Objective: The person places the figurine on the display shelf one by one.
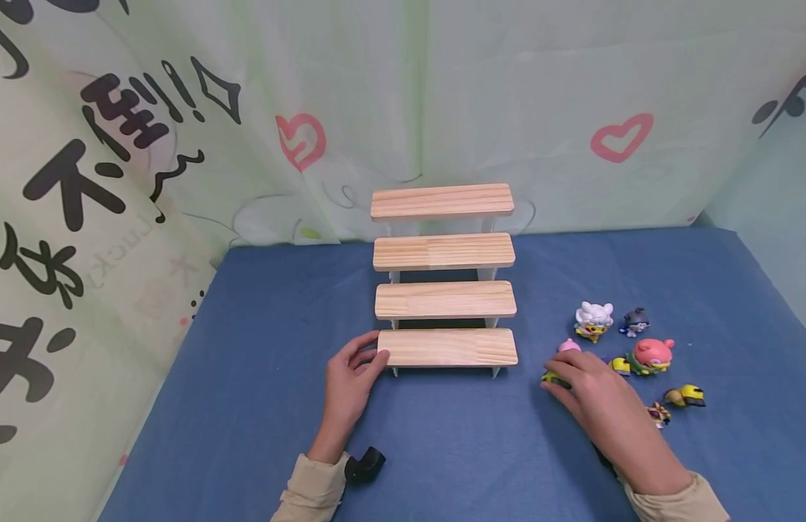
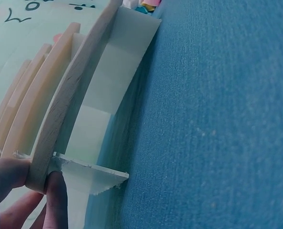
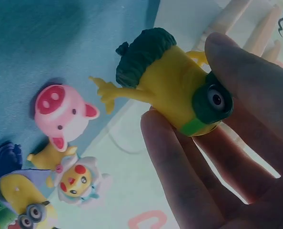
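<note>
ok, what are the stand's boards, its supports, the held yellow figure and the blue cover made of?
Boards: wood, likely pine; smooth, pale, striped grain.
Supports: thin, whitish, possibly plastic; ragged edge, material uncertain.
Yellow figure: probably moulded plastic or vinyl, soft sheen; even colour, rounded forms.
Blue cover: looks like woven fabric, matte; fine texture in left wrist view.

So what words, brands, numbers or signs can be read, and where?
"不", large, black, on the pale green fabric curtain.
"!", black, same curtain.
"Lucky", apparently, faint, same curtain.
Other black curtain characters: too skewed or cropped to read.
None legible on the four-tier wooden shelf or colourful plastic figures.
</note>
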Available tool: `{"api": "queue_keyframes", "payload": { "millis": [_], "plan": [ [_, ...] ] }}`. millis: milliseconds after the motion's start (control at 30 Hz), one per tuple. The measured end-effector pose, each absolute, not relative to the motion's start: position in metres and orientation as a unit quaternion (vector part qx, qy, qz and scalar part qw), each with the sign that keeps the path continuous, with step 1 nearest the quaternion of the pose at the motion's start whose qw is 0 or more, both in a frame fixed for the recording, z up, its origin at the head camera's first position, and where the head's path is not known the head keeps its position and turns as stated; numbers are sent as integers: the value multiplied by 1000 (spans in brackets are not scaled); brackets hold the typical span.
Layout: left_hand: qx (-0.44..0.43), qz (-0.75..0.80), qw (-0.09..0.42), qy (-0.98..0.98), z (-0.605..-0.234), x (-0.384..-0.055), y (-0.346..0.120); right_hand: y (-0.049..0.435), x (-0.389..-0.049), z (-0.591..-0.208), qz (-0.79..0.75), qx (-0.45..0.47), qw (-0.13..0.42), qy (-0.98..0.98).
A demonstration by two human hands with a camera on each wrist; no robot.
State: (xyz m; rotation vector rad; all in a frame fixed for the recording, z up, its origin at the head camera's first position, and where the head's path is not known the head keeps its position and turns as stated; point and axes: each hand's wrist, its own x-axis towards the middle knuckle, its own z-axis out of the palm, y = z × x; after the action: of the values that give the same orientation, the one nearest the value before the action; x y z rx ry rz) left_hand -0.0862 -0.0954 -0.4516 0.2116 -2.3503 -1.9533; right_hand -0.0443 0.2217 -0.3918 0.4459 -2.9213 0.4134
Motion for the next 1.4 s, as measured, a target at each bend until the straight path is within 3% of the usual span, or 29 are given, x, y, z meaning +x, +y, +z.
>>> {"api": "queue_keyframes", "payload": {
  "millis": [500, 1400],
  "plan": [
    [65, -641, 40, -764, -453, -86, -96, 216, -48, -386, 170, 188, 138, -957],
    [64, -648, 35, -758, -456, -86, -97, 199, -68, -368, 206, 224, 168, -938]
  ]
}}
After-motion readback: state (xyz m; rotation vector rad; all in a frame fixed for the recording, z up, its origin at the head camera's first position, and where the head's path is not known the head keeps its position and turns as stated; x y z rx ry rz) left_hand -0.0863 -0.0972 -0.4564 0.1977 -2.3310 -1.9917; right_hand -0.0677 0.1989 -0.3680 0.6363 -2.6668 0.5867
